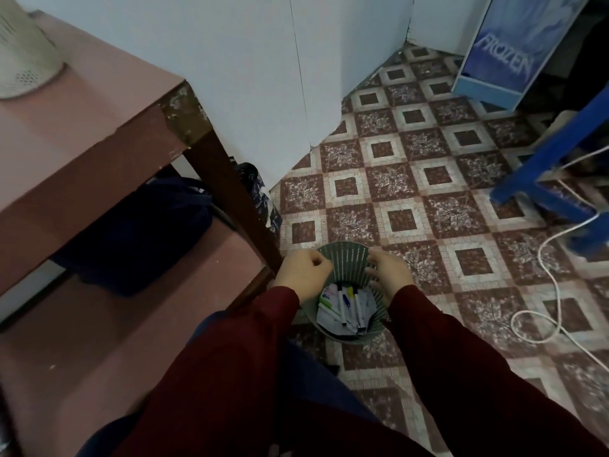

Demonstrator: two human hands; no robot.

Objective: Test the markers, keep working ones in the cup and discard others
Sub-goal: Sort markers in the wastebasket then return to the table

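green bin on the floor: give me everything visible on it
The green bin is a round, plastic-looking basket with vertically slotted walls. It stands upright on the patterned tile floor beside the table leg. Inside lie white paper scraps and several markers with black, blue, yellow and green parts. The left hand, fingers curled, and the right hand, fingers loosely spread, are over opposite sides of its rim. Whether they touch it cannot be told.

Green bin (346, 258) on the floor, full of markers (342, 305) and bits of paper (326, 316). Left hand (304, 272) over the bin's left rim, fingers curled in. Right hand (390, 275) over the bin's right rim, fingers loose. Pink table (82, 127) left of the bin. White cord (560, 326) right of the bin.
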